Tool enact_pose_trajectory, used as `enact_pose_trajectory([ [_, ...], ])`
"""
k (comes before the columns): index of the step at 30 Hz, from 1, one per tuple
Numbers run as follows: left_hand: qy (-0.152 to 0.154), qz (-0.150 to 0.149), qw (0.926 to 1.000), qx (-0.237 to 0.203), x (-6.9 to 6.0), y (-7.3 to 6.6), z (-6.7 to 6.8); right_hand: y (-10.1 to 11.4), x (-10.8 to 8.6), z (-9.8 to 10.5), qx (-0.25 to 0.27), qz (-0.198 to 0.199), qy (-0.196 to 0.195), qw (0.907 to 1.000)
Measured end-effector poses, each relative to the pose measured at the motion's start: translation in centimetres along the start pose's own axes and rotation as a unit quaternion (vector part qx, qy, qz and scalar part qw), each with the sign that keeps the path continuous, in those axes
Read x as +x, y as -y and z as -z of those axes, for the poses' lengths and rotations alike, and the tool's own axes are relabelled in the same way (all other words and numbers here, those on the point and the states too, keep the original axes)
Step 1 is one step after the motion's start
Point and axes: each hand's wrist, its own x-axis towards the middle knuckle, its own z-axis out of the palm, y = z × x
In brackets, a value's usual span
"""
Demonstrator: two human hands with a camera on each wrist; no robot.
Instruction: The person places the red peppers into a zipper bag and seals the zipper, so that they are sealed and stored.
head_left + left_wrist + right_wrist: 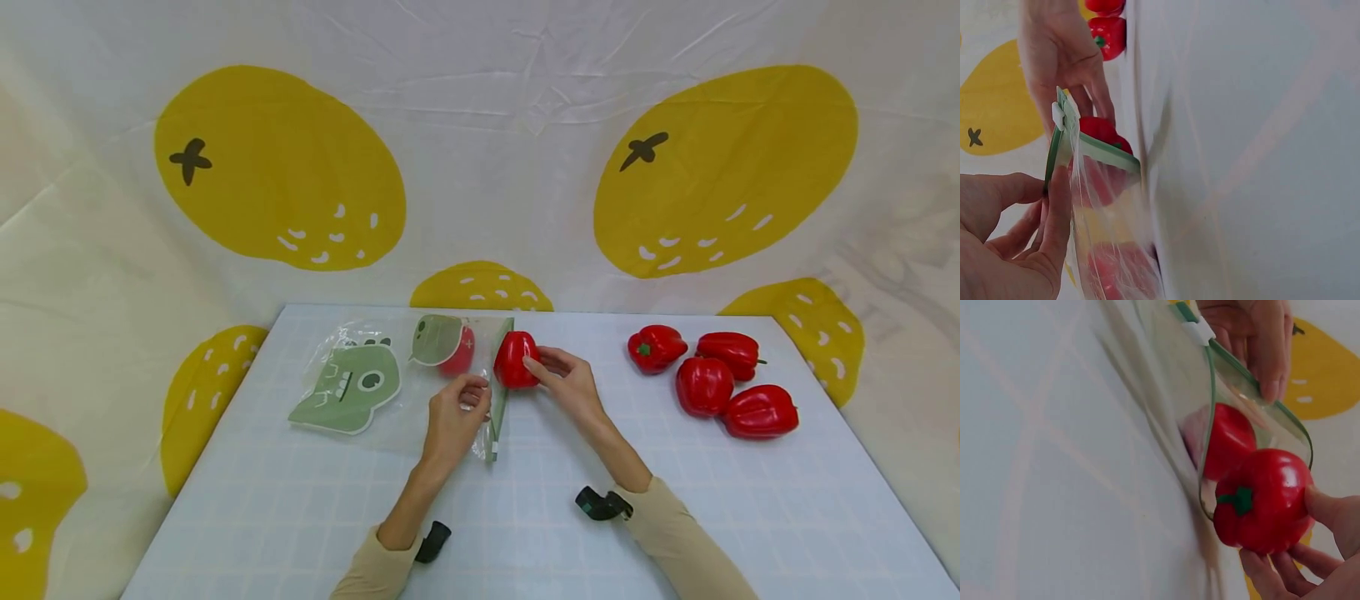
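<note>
A clear zip bag (405, 417) with a green dinosaur print and a green top edge lies on the table, its mouth facing right. One red bell pepper (456, 360) is inside it, partly behind the print. My left hand (454, 418) pinches the upper edge of the mouth and holds it raised; the gap shows in the right wrist view. In my right hand (567, 382) is another red bell pepper (1264, 501), gripped between thumb and fingers right at the mouth. A white slider (1199, 330) sits at one end of the zip.
Several more red bell peppers, one of them a front pepper (761, 412), lie in a group at the right of the table (570, 542). A pale curtain (495, 167) with yellow fruit prints hangs behind the table.
</note>
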Motion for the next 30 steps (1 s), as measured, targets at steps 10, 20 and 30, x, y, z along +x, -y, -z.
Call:
enact_pose_trajectory([
  [10, -0.002, -0.002, 1.0000, 0.009, 0.0, 0.0, 0.0, -0.1, 0.7, -1.9, 0.031, 0.001, 0.005, 0.9995],
  [20, 0.000, -0.008, 0.9998, 0.016, 0.1, -0.1, -0.1, 0.1, 1.4, -3.3, 0.049, 0.001, 0.006, 0.9988],
  [30, -0.008, -0.016, 0.9993, 0.033, 0.2, -0.1, -0.1, 0.5, 1.7, -3.6, 0.039, -0.002, 0.026, 0.9989],
])
